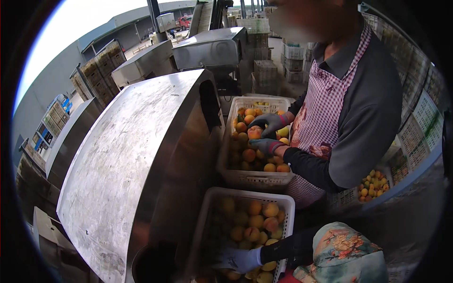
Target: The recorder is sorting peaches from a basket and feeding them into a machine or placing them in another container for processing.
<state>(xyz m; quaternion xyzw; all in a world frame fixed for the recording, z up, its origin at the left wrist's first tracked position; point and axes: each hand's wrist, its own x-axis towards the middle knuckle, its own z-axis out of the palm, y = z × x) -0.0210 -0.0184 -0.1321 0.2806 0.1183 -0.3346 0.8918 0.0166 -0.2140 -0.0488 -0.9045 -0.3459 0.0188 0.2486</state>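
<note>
Neither my left hand nor my right hand can be made out. In the near white crate (291,214) of peaches (252,234), a pale lavender glove (243,260) reaches among the fruit. Its dark sleeve leads to a person in a floral head covering (347,250) at the lower edge, whom I take for a co-worker. Beyond, another co-worker in a checked apron (330,101) holds a large peach (255,132) between grey gloved hands (270,124). That peach is above a second white crate (245,177) full of orange and yellow peaches.
A large scuffed steel machine cover (118,155) fills the left, its side close to both crates. Another steel housing (210,49) stands beyond it. Stacked crates (415,118) line the right, and a crate of small fruit (374,186) sits low behind the aproned person.
</note>
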